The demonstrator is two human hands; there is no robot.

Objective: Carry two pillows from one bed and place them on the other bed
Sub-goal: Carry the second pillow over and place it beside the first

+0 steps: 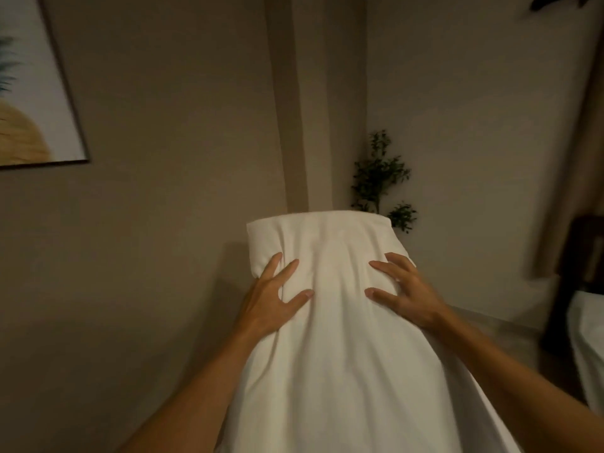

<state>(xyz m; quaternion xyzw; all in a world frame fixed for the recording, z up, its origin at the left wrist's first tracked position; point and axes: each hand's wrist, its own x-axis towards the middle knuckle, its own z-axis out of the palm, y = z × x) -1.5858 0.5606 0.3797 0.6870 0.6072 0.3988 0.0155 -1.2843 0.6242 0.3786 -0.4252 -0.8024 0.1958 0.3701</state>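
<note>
A white pillow [336, 338] is held up in front of me, long side running away from me, filling the lower middle of the view. My left hand [271, 299] presses on its left side with fingers spread. My right hand [405, 292] grips its right side the same way. A bed with a white sheet [588, 348] shows at the far right edge, with a dark headboard [581, 256] behind it. Whether a second pillow lies under this one I cannot tell.
A beige wall with a projecting column [304, 103] stands straight ahead. A small green plant [379, 178] sits in the corner behind the pillow. A framed picture [29, 93] hangs at the upper left. A curtain [568, 165] hangs at the right.
</note>
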